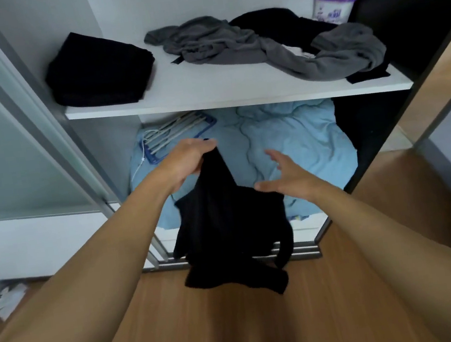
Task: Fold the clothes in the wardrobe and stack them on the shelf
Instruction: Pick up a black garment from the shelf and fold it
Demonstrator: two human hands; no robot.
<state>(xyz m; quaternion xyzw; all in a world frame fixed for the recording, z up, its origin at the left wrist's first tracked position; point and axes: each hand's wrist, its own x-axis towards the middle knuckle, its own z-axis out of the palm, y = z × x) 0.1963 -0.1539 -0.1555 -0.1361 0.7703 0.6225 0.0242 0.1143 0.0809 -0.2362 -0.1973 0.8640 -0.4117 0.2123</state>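
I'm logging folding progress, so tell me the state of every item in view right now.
black garment: unfolded, hanging from left hand
left hand: grips garment's top
right hand: open, fingers spread beside it
black stack: folded, on shelf
grey garment: crumpled, on shelf
purple tub: upright, at shelf's back
blue bedding: rumpled, below shelf

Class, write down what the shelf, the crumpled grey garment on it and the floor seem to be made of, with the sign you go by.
Shelf: probably white laminated board; smooth, matt, straight flat edge.
Grey garment: soft fleecy fabric, perhaps fleece or towelling; thick, fuzzy folds.
Floor: wood or wood-look laminate; brown grain, slight sheen.
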